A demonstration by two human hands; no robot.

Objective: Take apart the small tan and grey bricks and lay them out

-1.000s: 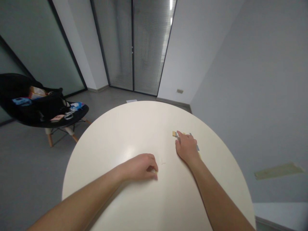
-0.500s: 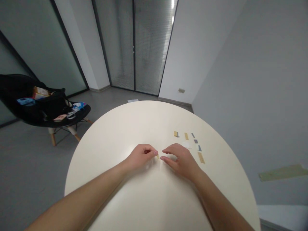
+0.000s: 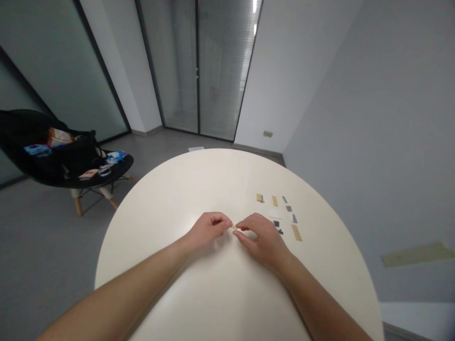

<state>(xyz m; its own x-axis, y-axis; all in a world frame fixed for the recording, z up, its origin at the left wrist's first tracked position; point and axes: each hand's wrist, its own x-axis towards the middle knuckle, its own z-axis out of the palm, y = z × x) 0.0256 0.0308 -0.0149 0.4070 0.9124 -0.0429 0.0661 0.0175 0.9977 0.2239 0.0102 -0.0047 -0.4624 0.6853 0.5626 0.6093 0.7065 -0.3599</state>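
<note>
Near the middle of the round white table, my left hand (image 3: pixel 210 229) pinches a small tan building-block piece (image 3: pixel 234 228) between thumb and forefinger. From the other side, the thumb and forefinger of my right hand (image 3: pixel 262 238) close around the right end of that same piece. Most of it is hidden by the fingertips, so its exact shape cannot be made out. Just beyond my right hand lie two small black pieces, one (image 3: pixel 276 223) above the other (image 3: pixel 280 231), and a flat white piece (image 3: pixel 275 214).
On the table (image 3: pixel 170 189), farther right, lie a long tan plate (image 3: pixel 296 232), a shorter tan plate (image 3: pixel 275 201), a tan-and-grey piece (image 3: pixel 259 198) and several small grey pieces (image 3: pixel 289 208). A black chair (image 3: pixel 121 166) holding a bag (image 3: pixel 78 154) stands at the left.
My right hand has moved slightly left and its fingers have closed in on the tan piece. Two black pieces behind that hand have come into view. My left hand has barely moved.
</note>
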